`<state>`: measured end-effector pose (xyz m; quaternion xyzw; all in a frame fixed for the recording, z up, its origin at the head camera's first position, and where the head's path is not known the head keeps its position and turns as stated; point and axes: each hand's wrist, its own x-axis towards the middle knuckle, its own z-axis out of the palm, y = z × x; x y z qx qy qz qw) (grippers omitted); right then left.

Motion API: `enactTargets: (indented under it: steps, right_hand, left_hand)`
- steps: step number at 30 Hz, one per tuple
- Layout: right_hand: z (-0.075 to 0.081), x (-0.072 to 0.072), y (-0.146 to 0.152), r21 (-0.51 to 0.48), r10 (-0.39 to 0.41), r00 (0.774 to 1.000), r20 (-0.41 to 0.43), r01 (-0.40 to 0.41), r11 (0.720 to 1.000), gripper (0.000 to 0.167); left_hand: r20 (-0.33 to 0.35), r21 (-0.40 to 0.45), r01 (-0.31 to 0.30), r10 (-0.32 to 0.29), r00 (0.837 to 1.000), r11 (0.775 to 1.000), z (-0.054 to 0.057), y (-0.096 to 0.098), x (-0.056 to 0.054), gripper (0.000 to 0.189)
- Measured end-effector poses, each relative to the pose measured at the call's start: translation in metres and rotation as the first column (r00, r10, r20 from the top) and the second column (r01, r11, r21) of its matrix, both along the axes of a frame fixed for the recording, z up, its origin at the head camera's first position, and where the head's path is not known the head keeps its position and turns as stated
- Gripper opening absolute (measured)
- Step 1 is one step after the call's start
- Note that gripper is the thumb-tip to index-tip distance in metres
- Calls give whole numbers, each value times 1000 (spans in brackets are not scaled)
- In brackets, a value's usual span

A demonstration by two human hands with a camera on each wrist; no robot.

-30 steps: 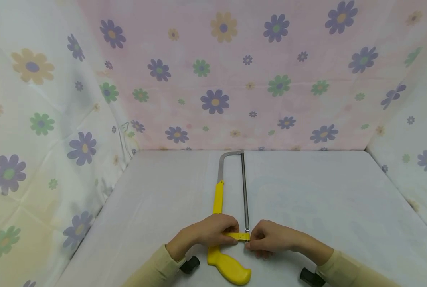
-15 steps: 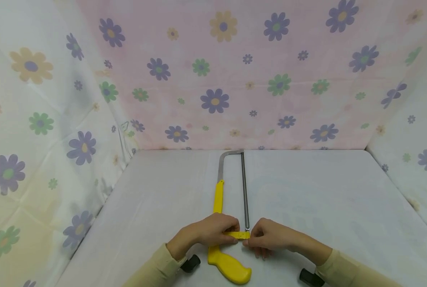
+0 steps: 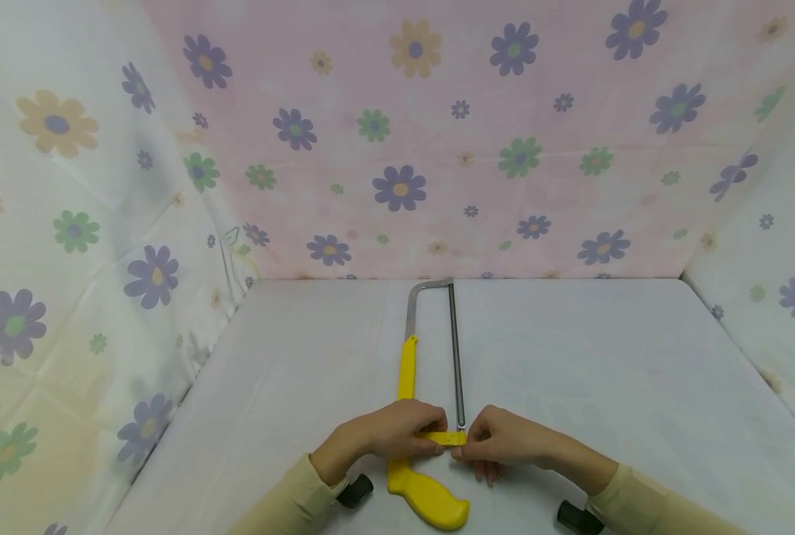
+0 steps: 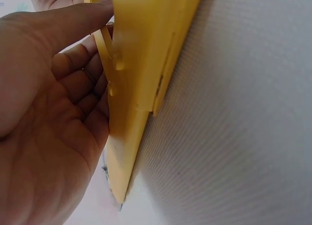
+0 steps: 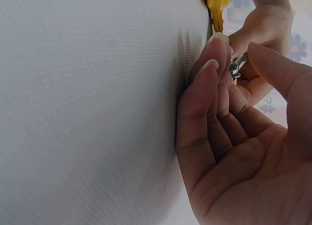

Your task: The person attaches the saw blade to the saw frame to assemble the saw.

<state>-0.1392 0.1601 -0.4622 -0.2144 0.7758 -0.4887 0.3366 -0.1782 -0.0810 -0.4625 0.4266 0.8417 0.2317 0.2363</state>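
A hacksaw (image 3: 407, 368) with a yellow handle and frame lies flat on the white table, its grey front bow pointing away from me and its blade (image 3: 456, 357) on the right side. My left hand (image 3: 397, 429) grips the yellow frame at the short crosspiece (image 3: 447, 438), thumb on the near side. In the left wrist view the yellow frame (image 4: 131, 79) runs past the fingers. At the crosspiece's right end, my right hand (image 3: 507, 440) has thumb and curled fingers at a small metal wing nut (image 5: 236, 64). The fingertips partly hide the nut.
The white table (image 3: 571, 357) stretches out on both sides of the saw. Flowered cloth (image 3: 344, 148) hangs behind and at both sides. Black wrist straps (image 3: 355, 492) show near each sleeve.
My right thumb and fingers have shifted slightly left and away from me at the nut. The left hand keeps its grip, and the hacksaw stays nearly in place.
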Motion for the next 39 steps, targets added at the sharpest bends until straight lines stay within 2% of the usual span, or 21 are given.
enactTargets:
  steps: [11, 22, 32, 39]
  right_hand:
    - [0, 1, 0, 0, -18, 1000, 22, 18, 1000, 39]
    - [-1, 1, 0, 12, -28, 999, 24, 28, 1000, 41]
    - [2, -1, -2, 28, -22, 999, 40, 21, 999, 39]
    - [2, -3, 3, 5, 14, 997, 79, -15, 1000, 31]
  left_hand:
    - [30, 27, 14, -15, 999, 1000, 0, 1, 0, 13]
    - [29, 24, 24, -25, 999, 999, -2, 0, -1, 9]
    - [32, 23, 19, -20, 999, 1000, -2, 0, -2, 8]
    - [21, 23, 22, -22, 1000, 999, -4, 0, -2, 8]
